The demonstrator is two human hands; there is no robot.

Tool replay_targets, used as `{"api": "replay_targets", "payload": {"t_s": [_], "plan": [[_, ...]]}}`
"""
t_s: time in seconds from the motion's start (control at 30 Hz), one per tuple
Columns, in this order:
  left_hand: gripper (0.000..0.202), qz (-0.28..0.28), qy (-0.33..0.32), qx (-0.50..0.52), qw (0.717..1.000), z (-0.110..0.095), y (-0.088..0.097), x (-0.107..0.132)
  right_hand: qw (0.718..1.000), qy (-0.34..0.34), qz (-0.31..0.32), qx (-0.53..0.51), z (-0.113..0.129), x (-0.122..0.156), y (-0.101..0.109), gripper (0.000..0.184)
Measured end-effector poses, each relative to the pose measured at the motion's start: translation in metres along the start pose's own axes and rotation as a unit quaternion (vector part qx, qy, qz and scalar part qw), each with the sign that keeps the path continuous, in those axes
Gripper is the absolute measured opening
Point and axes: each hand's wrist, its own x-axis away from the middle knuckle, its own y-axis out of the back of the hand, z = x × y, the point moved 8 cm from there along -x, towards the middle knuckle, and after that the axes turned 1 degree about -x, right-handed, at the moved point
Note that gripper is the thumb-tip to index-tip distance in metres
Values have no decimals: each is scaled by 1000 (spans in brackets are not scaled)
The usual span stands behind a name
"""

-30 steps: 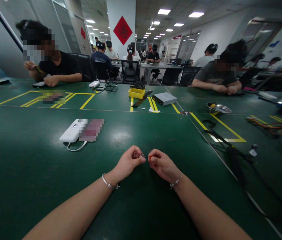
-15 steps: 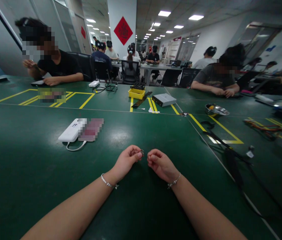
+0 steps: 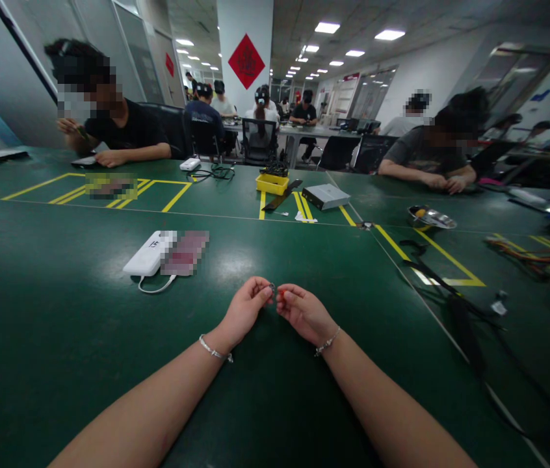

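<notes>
My left hand [image 3: 249, 303] pinches a small dark metallic piece [image 3: 272, 288] between thumb and fingertips; its kind is too small to make out. Close by on the right, my right hand [image 3: 305, 313] is closed on a small orange-red piece [image 3: 283, 294], mostly hidden by the fingers. The fingertips of both hands almost meet over the green table [image 3: 197, 364]. Each wrist wears a silver bracelet.
Left of my hands lies a white power bank [image 3: 151, 253], cabled to a blurred-out flat device [image 3: 186, 253]. Farther back are a yellow bin [image 3: 272, 184], a grey metal box [image 3: 326, 196] and a metal dish [image 3: 432, 218]. A black strap [image 3: 463, 318] lies at right. Two people sit opposite.
My right hand has moved closer to my left, and the orange-red piece now shows at its fingertips. The view has shifted slightly to the left.
</notes>
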Motion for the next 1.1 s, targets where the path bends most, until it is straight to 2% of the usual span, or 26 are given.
{"api": "replay_targets", "payload": {"t_s": [0.17, 0.3, 0.63, 0.77, 0.97, 1.1], "plan": [[13, -14, -4, -23, 1000, 1, 7, -4, 1000, 6, 19, 9, 2, 6, 3, 13], [18, 8, 10, -22, 1000, 7, 2, -2, 999, 1, 42, 4, 4, 11, 3, 17], [17, 55, 31, 43, 997, 10, -8, -1, 999, -8, 34, 4, 3, 9, 4, 17], [17, 48, 40, 36, 997, 12, -7, 0, 999, -14, 31, -5, 1, 10, 6, 18], [15, 40, 19, 5, 999, 9, -7, 0, 999, -5, 25, -29, 3, 9, 7, 14], [16, 28, 18, 12, 999, 11, -4, -1, 999, -2, 18, -37, 4, 9, 8, 19]]}}
